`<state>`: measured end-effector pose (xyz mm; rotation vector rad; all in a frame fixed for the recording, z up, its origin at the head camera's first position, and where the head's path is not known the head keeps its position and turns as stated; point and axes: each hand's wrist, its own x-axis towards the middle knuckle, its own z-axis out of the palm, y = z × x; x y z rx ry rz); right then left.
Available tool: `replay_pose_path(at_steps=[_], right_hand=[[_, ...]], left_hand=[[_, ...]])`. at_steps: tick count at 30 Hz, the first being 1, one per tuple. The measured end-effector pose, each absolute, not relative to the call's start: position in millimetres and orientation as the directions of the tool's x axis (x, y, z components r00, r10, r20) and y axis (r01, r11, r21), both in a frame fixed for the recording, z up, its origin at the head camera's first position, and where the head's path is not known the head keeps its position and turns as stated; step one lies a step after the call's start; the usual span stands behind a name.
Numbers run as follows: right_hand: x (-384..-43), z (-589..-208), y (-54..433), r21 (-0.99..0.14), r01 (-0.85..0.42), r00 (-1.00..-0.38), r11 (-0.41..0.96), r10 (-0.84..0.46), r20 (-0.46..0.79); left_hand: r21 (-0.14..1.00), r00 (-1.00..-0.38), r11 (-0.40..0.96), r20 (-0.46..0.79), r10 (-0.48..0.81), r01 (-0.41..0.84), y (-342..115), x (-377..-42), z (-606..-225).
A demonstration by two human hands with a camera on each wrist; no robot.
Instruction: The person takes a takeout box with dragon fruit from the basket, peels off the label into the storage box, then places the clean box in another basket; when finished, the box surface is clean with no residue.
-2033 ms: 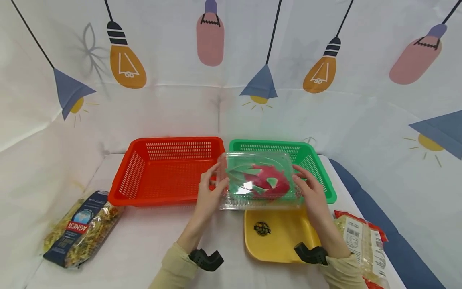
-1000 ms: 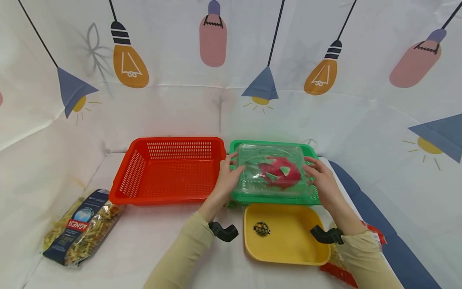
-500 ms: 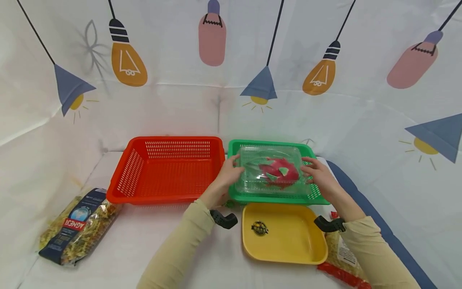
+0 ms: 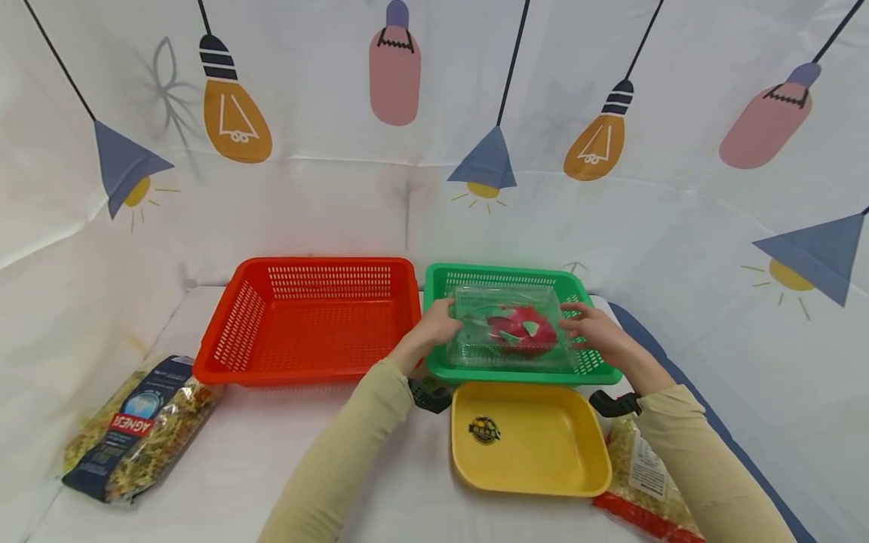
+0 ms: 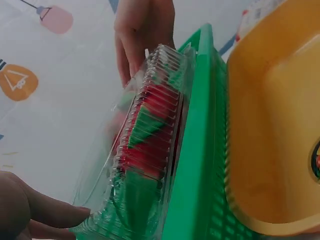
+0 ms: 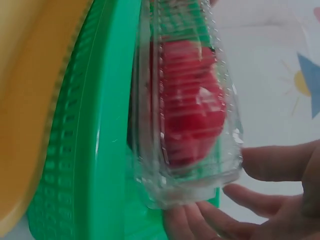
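Observation:
A clear plastic clamshell box with a red and green dragon fruit inside lies lowered within the green basket. My left hand holds the box by its left end. In the left wrist view, its fingertips meet a corner of the clear plastic. At the opposite end, my right hand grips the box; in the right wrist view the thumb touches its side, with other fingers low at its end. The underside of the box is hidden.
A red basket stands left of the green one. In front sits a yellow tray. A bag of pasta lies at the left; a red-trimmed food bag lies partly under the right sleeve.
Both hands have carried the box from above the yellow tray, back and rightward over the green basket, then down into it. The yellow tray is now uncovered.

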<state>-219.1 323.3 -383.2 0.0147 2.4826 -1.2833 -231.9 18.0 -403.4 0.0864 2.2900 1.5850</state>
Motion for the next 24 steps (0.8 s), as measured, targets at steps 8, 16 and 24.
replay_pose_path(at_steps=[8, 16, 24], right_hand=[[-224, -389, 323, -0.758, 0.198, -0.899, 0.621, -0.192, -0.393], [-230, -389, 323, -0.718, 0.203, -0.853, 0.665, -0.240, -0.463], [-243, -385, 324, -0.674, 0.162, -0.818, 0.720, -0.284, -0.501]], left_hand=[[0.883, -0.916, 0.448, -0.287, 0.280, -0.140, 24, -232, -411], [0.870, -0.899, 0.464, -0.325, 0.292, -0.164, 28, -237, -414], [0.846, -0.888, 0.507, -0.351, 0.296, -0.165, 31, -252, -415]])
